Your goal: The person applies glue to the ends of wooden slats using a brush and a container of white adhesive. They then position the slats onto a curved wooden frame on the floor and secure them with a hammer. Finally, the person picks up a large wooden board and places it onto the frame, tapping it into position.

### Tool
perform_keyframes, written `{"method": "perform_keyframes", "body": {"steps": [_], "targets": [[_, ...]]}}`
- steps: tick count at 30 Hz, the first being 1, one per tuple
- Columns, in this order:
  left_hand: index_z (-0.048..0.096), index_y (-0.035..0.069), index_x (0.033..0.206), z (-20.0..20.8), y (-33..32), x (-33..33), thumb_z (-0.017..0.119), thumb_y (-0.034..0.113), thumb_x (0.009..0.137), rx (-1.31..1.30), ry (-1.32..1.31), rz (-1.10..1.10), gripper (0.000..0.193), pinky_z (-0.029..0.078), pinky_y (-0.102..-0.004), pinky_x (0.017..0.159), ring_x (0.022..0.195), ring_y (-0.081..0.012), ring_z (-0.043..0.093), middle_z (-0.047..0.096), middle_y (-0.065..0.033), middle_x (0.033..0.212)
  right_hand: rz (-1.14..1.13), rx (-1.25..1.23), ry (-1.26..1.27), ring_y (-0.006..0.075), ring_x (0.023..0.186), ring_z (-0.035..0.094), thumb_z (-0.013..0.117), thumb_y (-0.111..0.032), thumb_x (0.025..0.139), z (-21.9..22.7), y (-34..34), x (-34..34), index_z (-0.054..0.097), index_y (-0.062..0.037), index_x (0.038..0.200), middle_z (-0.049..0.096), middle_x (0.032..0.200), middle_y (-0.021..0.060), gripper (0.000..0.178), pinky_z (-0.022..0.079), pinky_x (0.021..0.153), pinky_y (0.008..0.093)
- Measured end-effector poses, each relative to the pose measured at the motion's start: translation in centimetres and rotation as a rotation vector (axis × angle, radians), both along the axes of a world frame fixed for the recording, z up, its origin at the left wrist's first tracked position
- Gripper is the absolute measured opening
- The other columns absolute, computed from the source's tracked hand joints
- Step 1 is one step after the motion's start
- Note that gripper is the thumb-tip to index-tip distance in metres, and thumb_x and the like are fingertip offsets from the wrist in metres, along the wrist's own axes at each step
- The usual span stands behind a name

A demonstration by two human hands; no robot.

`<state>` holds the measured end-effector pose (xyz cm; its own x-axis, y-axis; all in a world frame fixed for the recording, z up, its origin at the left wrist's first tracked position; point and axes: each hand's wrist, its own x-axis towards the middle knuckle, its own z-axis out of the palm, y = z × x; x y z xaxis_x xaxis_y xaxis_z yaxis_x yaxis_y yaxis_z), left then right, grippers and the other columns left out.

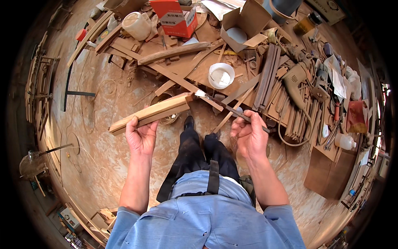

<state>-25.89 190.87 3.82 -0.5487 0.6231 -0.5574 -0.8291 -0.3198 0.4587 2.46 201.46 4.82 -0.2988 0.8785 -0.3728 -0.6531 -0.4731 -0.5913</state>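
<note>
My left hand (pixel 141 139) is closed round the near end of a pale wooden bar (pixel 151 111), which slants up to the right. Whether the bar is one piece or two laid together, I cannot tell. In my right hand (pixel 251 135) is a thin, dark-handled brush (pixel 226 106), pinched between thumb and fingers. White stuff covers the brush's tip, which is close to the bar's far end; whether they touch is unclear. Just beyond the tip stands a white tub (pixel 221 75) with pale, shiny contents.
A cluttered low bench ahead bears a curved wooden piece (pixel 174 52), a red box (pixel 174 20), an open cardboard box (pixel 245 27) and a power drill (pixel 295 81) with its cord. Long wood strips (pixel 267 76) lie at the right. A plastic bottle (pixel 345 141) lies farther right.
</note>
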Motion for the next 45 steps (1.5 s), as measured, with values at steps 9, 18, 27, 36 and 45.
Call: {"method": "perform_keyframes", "body": {"steps": [9, 18, 27, 36, 45], "targets": [[0.055, -0.004, 0.110, 1.0, 0.0, 0.6, 0.059, 0.002, 0.076, 0.112, 0.153, -0.090, 0.035, 0.038, -0.0555, 0.106, 0.128, -0.0383, 0.043, 0.050, -0.0224, 0.131, 0.202, 0.548, -0.542, 0.0124, 0.066, 0.057, 0.059, 0.000, 0.087, 3.0, -0.6, -0.6, 0.061, 0.0055, 0.094, 0.059, 0.088, 0.0087, 0.009, 0.049, 0.058, 0.0238], [0.058, 0.004, 0.111, 1.1, -0.6, 0.6, 0.060, 0.000, 0.074, 0.161, 0.207, -0.125, 0.037, 0.037, -0.0540, 0.107, 0.128, -0.0376, 0.043, 0.053, -0.0210, 0.128, 0.138, 0.428, -0.581, 0.0105, 0.067, 0.060, 0.058, -0.003, 0.090, 3.4, -0.1, 0.1, 0.062, 0.0047, 0.093, 0.060, 0.084, 0.0071, 0.009, 0.049, 0.056, 0.0217], [0.056, 0.010, 0.114, 1.1, -0.8, 0.6, 0.050, -0.009, 0.063, 0.269, 0.209, -0.140, 0.054, 0.030, -0.0517, 0.112, 0.130, -0.0361, 0.041, 0.056, -0.0182, 0.126, 0.202, 0.272, -0.661, 0.0083, 0.063, 0.057, 0.061, -0.014, 0.092, 4.2, 0.7, 0.5, 0.064, 0.0014, 0.095, 0.061, 0.074, 0.0031, 0.017, 0.047, 0.054, 0.0203], [0.055, 0.012, 0.112, 1.0, -1.1, 0.8, 0.048, -0.010, 0.057, 0.286, 0.202, -0.152, 0.059, 0.026, -0.0516, 0.114, 0.132, -0.0352, 0.039, 0.055, -0.0173, 0.126, 0.109, 0.370, -0.734, 0.0071, 0.059, 0.055, 0.063, -0.015, 0.091, 4.1, 1.0, 0.0, 0.065, 0.0019, 0.091, 0.060, 0.072, 0.0028, 0.017, 0.045, 0.050, 0.0202], [0.054, 0.009, 0.111, 1.1, -0.9, 1.2, 0.050, -0.012, 0.056, 0.341, 0.222, -0.196, 0.059, 0.022, -0.0482, 0.117, 0.132, -0.0353, 0.037, 0.055, -0.0174, 0.125, 0.122, 0.696, -0.912, 0.0095, 0.063, 0.053, 0.068, -0.008, 0.085, 3.3, 1.1, -0.4, 0.064, 0.0048, 0.086, 0.060, 0.072, 0.0054, 0.014, 0.042, 0.055, 0.0239]]}}
